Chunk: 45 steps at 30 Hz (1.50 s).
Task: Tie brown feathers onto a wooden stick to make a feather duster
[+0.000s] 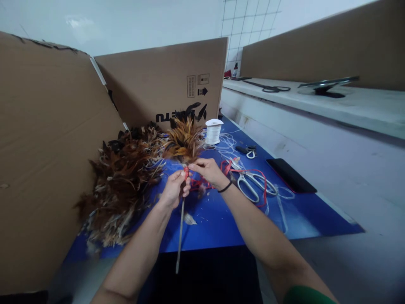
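A feather duster [185, 137] of brown and golden feathers stands tilted in front of me, its thin stick [180, 236] pointing down toward me. My left hand [175, 185] is closed around the stick just below the feathers, where red ribbon [186, 172] is wrapped. My right hand [207, 169] pinches at the base of the feathers, right above the wrap; what lies between its fingertips is too small to make out. More red ribbon trails over the blue table under my right wrist, by the white-handled scissors [257, 185].
A big pile of brown feathers [126, 169] lies left against cardboard panels [158, 80]. A white spool [213, 131] with loose clear strands, small black snips [247, 150] and a dark phone [292, 175] are on the blue table [218, 228]. Black scissors [268, 87] rest on the right ledge.
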{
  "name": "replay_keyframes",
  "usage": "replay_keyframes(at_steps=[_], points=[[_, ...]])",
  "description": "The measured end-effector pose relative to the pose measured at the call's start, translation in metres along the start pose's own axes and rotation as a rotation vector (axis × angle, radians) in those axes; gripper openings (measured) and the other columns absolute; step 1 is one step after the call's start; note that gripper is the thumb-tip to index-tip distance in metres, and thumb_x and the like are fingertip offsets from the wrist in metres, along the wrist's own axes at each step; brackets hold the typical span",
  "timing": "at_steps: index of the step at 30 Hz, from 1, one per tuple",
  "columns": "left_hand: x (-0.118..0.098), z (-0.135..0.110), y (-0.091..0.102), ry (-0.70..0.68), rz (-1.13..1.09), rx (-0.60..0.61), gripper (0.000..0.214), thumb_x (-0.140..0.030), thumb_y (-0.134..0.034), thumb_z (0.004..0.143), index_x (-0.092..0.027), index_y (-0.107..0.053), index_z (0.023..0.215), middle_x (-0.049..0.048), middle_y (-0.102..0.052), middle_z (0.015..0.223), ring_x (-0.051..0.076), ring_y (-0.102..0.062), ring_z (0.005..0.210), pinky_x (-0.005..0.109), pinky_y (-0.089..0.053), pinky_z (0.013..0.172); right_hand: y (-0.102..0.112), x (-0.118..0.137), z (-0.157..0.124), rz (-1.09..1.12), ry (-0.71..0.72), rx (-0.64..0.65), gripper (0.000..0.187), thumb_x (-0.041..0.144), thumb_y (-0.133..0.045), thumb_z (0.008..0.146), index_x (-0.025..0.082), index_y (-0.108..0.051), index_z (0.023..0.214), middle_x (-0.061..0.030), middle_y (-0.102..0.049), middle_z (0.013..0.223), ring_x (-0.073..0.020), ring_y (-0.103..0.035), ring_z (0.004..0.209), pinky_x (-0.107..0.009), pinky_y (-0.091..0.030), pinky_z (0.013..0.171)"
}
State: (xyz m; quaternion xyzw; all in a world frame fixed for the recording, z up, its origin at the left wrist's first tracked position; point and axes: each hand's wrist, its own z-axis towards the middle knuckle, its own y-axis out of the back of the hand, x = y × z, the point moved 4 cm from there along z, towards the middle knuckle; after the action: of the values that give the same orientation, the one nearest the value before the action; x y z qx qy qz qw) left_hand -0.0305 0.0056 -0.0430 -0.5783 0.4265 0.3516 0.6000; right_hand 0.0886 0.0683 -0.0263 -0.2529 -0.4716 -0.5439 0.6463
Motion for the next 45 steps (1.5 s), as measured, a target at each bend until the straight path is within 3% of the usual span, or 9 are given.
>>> replay_keyframes(at_steps=[7, 12, 21, 30, 37, 45], points=[[0.001, -0.001, 0.002, 0.021, 0.117, -0.110, 0.043, -0.059, -0.056, 0.073, -0.018, -0.047, 0.081, -0.0083, -0.038, 0.048, 0.002, -0.023, 0.029, 0.014, -0.013, 0.028, -0.007, 0.006, -0.003, -0.090, 0.065, 0.016, 0.024, 0.035, -0.061, 0.075, 0.014, -0.067, 0.065, -0.0029, -0.065, 0.065, -0.0123, -0.056, 0.061, -0.025, -0.042, 0.062], [0.001, 0.000, 0.007, 0.022, 0.239, -0.144, 0.042, -0.061, -0.053, 0.074, -0.021, -0.042, 0.078, -0.0090, -0.039, 0.043, 0.004, -0.026, 0.027, 0.013, -0.014, 0.026, -0.009, 0.008, -0.004, -0.214, 0.111, 0.008, 0.022, 0.032, -0.060, 0.077, 0.015, -0.067, 0.065, -0.0016, -0.062, 0.063, -0.0110, -0.052, 0.059, -0.024, -0.040, 0.060], [0.003, 0.004, 0.011, -0.012, 0.278, -0.163, 0.041, -0.058, -0.051, 0.075, -0.020, -0.039, 0.068, -0.0078, -0.039, 0.041, 0.004, -0.027, 0.026, 0.014, -0.018, 0.026, -0.003, 0.011, -0.003, -0.287, 0.187, 0.147, 0.024, 0.034, -0.056, 0.082, 0.015, -0.064, 0.071, -0.0015, -0.059, 0.070, -0.0105, -0.052, 0.065, -0.023, -0.039, 0.065], [0.001, 0.006, 0.014, -0.032, 0.275, -0.178, 0.037, -0.055, -0.051, 0.077, -0.019, -0.043, 0.071, -0.0083, -0.038, 0.041, 0.004, -0.027, 0.026, 0.014, -0.017, 0.025, 0.014, 0.009, 0.002, -0.189, 0.101, 0.144, 0.028, 0.039, -0.054, 0.082, 0.014, -0.064, 0.072, -0.0029, -0.059, 0.075, -0.0127, -0.054, 0.072, -0.026, -0.041, 0.070], [0.001, 0.007, 0.016, -0.043, 0.301, -0.222, 0.036, -0.054, -0.050, 0.078, -0.019, -0.043, 0.070, -0.0083, -0.038, 0.041, 0.004, -0.027, 0.026, 0.014, -0.017, 0.026, 0.012, 0.004, 0.004, -0.191, 0.077, 0.053, 0.022, 0.030, -0.057, 0.077, 0.015, -0.063, 0.063, 0.0002, -0.053, 0.066, -0.0102, -0.049, 0.065, -0.025, -0.038, 0.066], [-0.002, 0.007, 0.016, -0.053, 0.291, -0.247, 0.037, -0.054, -0.052, 0.076, -0.019, -0.043, 0.070, -0.0081, -0.039, 0.041, 0.004, -0.028, 0.026, 0.014, -0.017, 0.027, 0.009, -0.007, 0.004, 0.007, -0.098, -0.019, 0.025, 0.037, -0.061, 0.070, 0.015, -0.058, 0.062, 0.0029, -0.053, 0.059, -0.0089, -0.044, 0.058, -0.024, -0.037, 0.061]])
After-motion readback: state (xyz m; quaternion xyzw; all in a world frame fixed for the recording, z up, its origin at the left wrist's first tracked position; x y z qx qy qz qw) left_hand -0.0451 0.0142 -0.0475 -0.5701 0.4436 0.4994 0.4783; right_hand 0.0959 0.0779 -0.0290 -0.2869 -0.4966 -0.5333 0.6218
